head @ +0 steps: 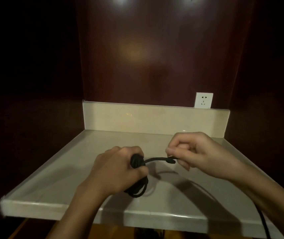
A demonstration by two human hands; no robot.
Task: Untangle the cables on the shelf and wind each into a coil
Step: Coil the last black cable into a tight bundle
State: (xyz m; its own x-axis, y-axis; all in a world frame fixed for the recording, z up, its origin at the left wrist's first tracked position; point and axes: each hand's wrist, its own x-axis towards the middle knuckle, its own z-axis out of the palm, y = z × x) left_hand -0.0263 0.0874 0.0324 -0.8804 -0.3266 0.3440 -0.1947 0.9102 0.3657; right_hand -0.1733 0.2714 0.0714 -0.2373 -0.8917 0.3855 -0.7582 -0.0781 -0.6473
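Head view: left hand (115, 171) grips black cable coil (137, 188); right hand (198, 152) pinches its plug (171, 160).

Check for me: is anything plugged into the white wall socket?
No: the wall socket shows bare holes, and the black cable is held in both hands over the shelf.

coil (138, 190) partly hidden, second cable (262, 221) perhaps cut off

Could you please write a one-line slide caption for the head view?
Left hand grips a coiled black cable while right hand pinches its free end over the shelf.
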